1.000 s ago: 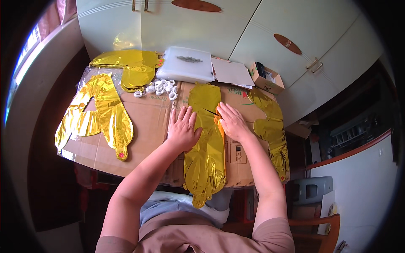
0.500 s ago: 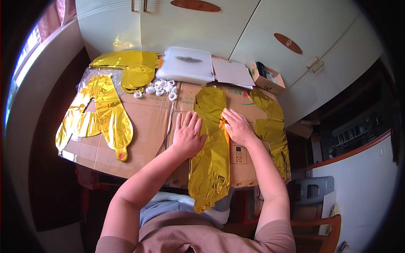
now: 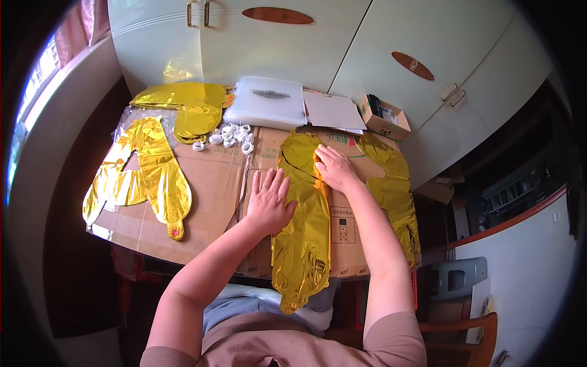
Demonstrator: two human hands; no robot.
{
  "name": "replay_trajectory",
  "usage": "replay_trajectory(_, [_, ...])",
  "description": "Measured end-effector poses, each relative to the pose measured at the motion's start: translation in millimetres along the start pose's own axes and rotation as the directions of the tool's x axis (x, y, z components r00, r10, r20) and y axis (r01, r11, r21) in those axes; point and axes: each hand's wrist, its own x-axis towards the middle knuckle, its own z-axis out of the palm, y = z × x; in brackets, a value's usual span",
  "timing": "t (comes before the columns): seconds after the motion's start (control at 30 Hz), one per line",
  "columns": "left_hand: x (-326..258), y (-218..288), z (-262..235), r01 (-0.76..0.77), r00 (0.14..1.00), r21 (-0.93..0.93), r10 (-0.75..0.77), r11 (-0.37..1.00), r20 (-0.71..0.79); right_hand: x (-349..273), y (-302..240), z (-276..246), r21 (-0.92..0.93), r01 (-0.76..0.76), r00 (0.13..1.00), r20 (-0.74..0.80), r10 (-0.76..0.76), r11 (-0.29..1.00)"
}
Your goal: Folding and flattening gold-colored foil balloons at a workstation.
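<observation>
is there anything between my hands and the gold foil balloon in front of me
Nothing visible. The left hand lies flat at the left edge of the gold foil balloon, and the right hand presses directly on its upper right edge.

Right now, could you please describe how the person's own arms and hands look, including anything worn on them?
Both forearms are bare from hand to upper arm. The left hand and right hand wear no gloves; no rings, watch or bracelets are visible. Short, dusty pinkish-brown sleeves cover only the upper arms.

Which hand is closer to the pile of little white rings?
Left. The left hand lies flat on the cardboard, just below the white rings. The right hand presses the gold foil balloon farther off to their right.
</observation>
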Motion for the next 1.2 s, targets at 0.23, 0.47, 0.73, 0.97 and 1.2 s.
replay_trajectory(0.23, [0,1,-3,0.017,0.999,0.008,-0.017,1.000,0.049,6,13,2,0.231,0.037,0.990,-0.139,-0.005,0.972])
replay_trajectory(0.47, [3,3,-6,0.025,0.997,-0.003,-0.025,1.000,0.068,8,14,1,0.098,0.060,0.992,-0.112,-0.049,0.993])
replay_trajectory(0.73, [0,-1,-1,0.022,0.999,-0.001,-0.022,1.000,0.027,-37,-9,-30,0.286,-0.043,0.970,-0.217,0.108,0.957])
replay_trajectory(0.97, [2,1,-4,0.031,0.999,-0.013,-0.031,0.999,0.035,-87,-33,-15,0.045,0.008,0.997,-0.077,-0.004,0.999])
replay_trajectory(1.2, [3,0,-3,0.019,1.000,-0.030,-0.019,0.999,0.003,-89,-38,-10,-0.036,0.088,0.992,-0.089,-0.091,0.995])
